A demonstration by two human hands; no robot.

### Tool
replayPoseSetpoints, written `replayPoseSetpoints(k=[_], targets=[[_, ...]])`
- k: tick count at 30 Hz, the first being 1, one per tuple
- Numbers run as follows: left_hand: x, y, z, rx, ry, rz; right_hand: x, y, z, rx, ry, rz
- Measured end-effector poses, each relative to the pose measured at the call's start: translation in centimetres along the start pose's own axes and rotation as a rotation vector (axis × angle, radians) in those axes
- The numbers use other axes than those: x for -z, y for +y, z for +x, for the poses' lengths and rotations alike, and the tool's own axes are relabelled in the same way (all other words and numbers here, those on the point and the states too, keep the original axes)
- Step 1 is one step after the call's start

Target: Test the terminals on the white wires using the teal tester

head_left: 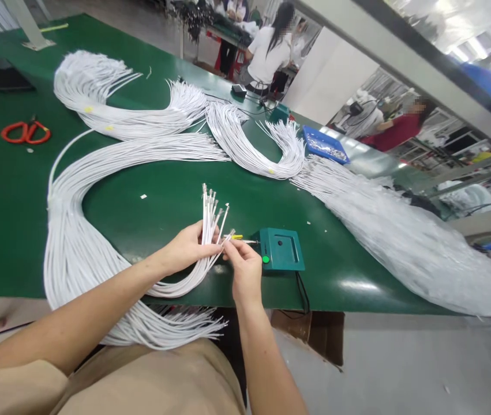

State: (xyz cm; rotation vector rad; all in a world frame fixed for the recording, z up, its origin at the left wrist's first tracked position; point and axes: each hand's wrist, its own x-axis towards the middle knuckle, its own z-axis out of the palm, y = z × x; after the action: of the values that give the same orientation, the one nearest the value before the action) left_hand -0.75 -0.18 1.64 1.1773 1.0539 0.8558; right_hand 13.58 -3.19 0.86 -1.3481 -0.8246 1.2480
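My left hand (193,245) is closed around a small bunch of white cables (207,222), whose clear connector ends point up and away from me. My right hand (244,262) pinches one cable close to its clear plug (231,233), just right of the bunch. Directly beyond the right fingers is a teal box-shaped device (280,249) with a green button or light, and a thin metal piece and a yellow piece stick out of its left side. The held cables curve down toward a large white cable bundle (66,242) on my left, its loose ends lying by my lap.
More cable bundles (141,122) lie across the green table (150,187). Red-handled scissors (26,132) and a dark phone-like object (0,74) are at the left. A blue tray (323,144) and plastic-covered cables (383,230) lie right. Other people (269,52) sit beyond.
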Motion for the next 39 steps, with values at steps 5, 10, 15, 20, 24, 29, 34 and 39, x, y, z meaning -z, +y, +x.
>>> replayPoseSetpoints(k=[5, 10, 15, 20, 24, 29, 34, 39], targets=[[-0.1, -0.7, -0.3, 0.178, 0.020, -0.333, 0.2, 0.1, 0.3, 0.001, 0.013, 0.031], [-0.5, -1.0, -0.7, 0.169, -0.057, -0.312, 0.1, 0.1, 0.0, -0.032, -0.072, 0.069], [-1.0, -0.7, -1.0, 0.068, -0.052, -0.127, 0.1, -1.1, 1.0, 0.002, -0.053, 0.106], [-1.6, -1.1, -1.3, 0.096, 0.028, -0.170, 1.5, -2.7, 2.3, 0.075, 0.084, 0.235], [-1.8, -1.5, -1.4, 0.077, 0.034, -0.107, 1.9, -2.0, 1.2, 0.076, 0.053, 0.019], [-1.8, -1.5, -1.5, 0.035, 0.033, -0.005, 0.9, -0.8, 0.2, -0.003, -0.040, -0.168], [-1.8, -1.5, -1.3, 0.022, 0.056, -0.024, 1.0, -0.7, 0.7, 0.020, -0.082, -0.105], [-1.8, -1.4, -0.8, 0.040, 0.058, -0.075, 1.0, -0.1, 0.7, -0.159, -0.222, 0.215]])
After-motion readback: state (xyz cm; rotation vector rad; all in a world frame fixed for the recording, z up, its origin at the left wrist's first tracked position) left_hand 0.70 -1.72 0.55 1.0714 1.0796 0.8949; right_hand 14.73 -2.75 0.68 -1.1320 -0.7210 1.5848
